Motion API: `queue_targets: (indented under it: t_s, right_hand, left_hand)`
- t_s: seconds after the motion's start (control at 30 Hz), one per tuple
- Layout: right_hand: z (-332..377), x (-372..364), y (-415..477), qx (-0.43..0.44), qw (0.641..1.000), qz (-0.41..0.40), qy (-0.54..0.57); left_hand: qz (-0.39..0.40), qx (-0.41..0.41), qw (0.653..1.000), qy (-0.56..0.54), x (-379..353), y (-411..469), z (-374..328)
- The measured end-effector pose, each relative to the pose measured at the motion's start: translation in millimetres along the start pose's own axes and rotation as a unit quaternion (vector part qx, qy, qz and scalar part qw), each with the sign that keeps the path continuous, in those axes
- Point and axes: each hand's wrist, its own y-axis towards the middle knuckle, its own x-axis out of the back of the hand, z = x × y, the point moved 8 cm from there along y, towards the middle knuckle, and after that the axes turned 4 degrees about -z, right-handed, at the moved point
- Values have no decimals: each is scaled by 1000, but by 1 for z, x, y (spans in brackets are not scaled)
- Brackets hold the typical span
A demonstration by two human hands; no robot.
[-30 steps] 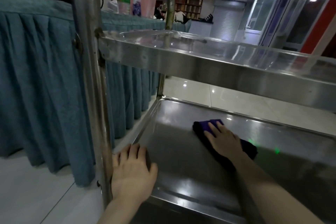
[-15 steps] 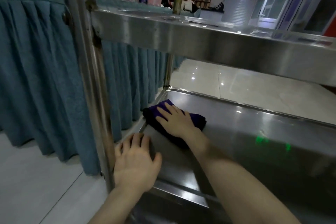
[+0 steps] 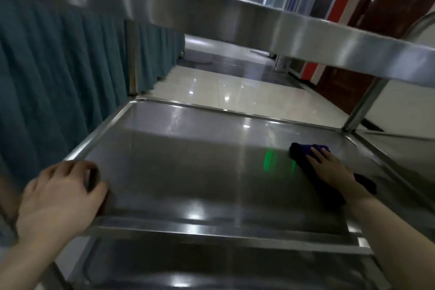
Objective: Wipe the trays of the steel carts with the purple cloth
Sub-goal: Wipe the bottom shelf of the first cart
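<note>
The steel cart's middle tray (image 3: pixel 179 155) fills the centre of the head view. My right hand (image 3: pixel 329 169) lies flat on the purple cloth (image 3: pixel 300 152), pressing it onto the tray near the right rim. Part of the cloth sticks out behind my wrist. My left hand (image 3: pixel 60 198) grips the tray's front-left corner, fingers curled over the rim. The top tray (image 3: pixel 235 14) runs overhead across the frame. A lower tray (image 3: pixel 188 268) shows below the front edge.
A teal pleated table skirt (image 3: pixel 47 73) hangs close along the cart's left side. Glossy tiled floor (image 3: pixel 223 87) stretches beyond the cart. A cart post (image 3: pixel 362 108) rises at the right, with a dark wooden door and red panel (image 3: pixel 381 30) behind.
My right hand has slid the cloth from the tray's far-left corner across to the right side. My view has dropped below the top tray. The left hand stays on the corner.
</note>
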Motion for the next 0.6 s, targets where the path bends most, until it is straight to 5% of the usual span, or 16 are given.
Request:
queue_targets:
  t_s: [0.13,0.43,0.6]
  right_hand:
    - [15,-2,-15,6,998,34,48]
    - [224,19,-105,240,963,14,123]
    - [241,29,-163,294,946,12,132]
  left_hand:
    - [21,1,1000,1,-10,5,5]
    - [7,-27,999,21,12,-5,-10]
    - [-28,-48,998,-18,26,-14,-17]
